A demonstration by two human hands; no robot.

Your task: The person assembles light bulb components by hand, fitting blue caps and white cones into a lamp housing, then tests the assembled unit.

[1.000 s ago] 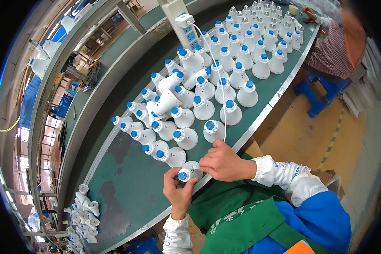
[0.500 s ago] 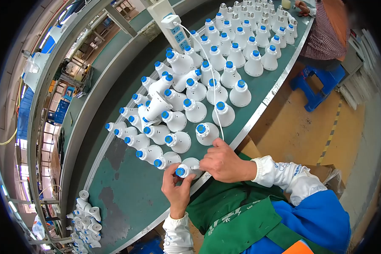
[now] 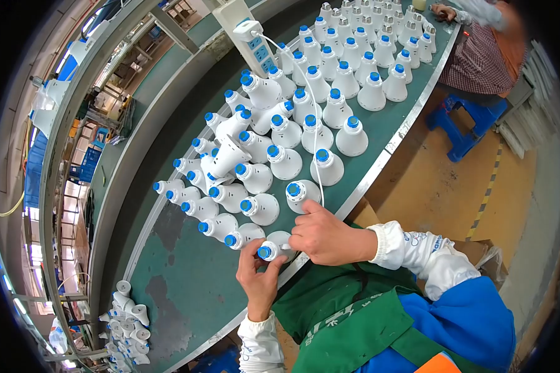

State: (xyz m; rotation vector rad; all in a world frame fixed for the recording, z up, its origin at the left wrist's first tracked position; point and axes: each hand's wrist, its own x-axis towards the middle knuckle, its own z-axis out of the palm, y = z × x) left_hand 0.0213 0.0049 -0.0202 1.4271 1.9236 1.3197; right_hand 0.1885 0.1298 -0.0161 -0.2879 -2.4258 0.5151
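My left hand [image 3: 258,278] grips a white bulb-shaped housing [image 3: 278,239] with a blue cap, its fingers and thumb around the neck. The housing stands near the front edge of the green bench. My right hand [image 3: 326,233] is closed at its right side, pinching a small white connector [image 3: 285,246] against the housing. A white cable [image 3: 318,146] leads down to this hand from a plug in a power strip; the fingers hide its end. Close to my right hand stands another blue-capped housing [image 3: 302,194].
Many similar blue-capped housings [image 3: 286,161] crowd the bench, some tipped over. Farther back are ones with metal caps [image 3: 376,18]. The power strip [image 3: 255,43] stands at the bench's back edge. A co-worker's hand [image 3: 443,11] rests at the far end, near a blue stool [image 3: 463,127].
The view has shifted slightly. Both my hands stay on the same housing, with the connector held against it. The co-worker's arm at the far end has moved.
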